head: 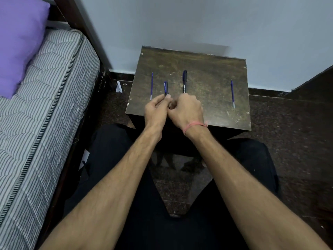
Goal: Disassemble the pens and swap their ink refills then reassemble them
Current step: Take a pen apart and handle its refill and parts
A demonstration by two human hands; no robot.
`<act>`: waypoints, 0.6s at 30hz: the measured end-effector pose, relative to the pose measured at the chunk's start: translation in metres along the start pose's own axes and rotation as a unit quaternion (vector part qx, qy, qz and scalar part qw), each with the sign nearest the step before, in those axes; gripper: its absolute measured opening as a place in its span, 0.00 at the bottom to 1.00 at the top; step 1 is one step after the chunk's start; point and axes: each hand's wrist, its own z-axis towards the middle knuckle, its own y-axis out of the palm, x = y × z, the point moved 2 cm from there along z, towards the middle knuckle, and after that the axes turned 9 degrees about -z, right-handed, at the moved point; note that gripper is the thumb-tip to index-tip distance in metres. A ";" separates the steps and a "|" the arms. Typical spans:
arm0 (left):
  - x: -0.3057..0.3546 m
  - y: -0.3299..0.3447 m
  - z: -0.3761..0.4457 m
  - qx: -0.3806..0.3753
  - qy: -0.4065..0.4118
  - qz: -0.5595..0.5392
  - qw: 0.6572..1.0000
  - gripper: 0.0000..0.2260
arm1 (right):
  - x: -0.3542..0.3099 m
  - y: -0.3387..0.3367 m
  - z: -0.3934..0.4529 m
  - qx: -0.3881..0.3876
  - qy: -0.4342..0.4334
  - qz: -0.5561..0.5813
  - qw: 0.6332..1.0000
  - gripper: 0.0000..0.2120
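Left hand (156, 108) pinches the lower end of a dark pen barrel (166, 87). Right hand (186, 110) is curled closed against it; its contents are hidden. Just beyond its knuckles lies a second pen (184, 81). Loose refills lie left (151, 86) and far right (232, 93) on the table (207, 73). Risk: identical blue refills could easily be confused, defeating the swap.

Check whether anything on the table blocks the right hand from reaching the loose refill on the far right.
Nothing visible does. The right hand is at the table's near edge, and the loose refill lies alone to its right on bare tabletop. The capped pen lies farther back, off that path.
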 end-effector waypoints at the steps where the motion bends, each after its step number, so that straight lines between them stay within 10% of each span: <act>1: 0.002 0.002 -0.002 -0.019 -0.003 0.011 1.000 0.10 | 0.002 0.001 -0.008 0.001 -0.008 0.015 1.000 0.19; 18: -0.021 0.005 -0.054 -0.098 0.001 0.205 0.974 0.24 | 0.044 -0.010 -0.006 -0.128 0.080 0.466 0.872 0.04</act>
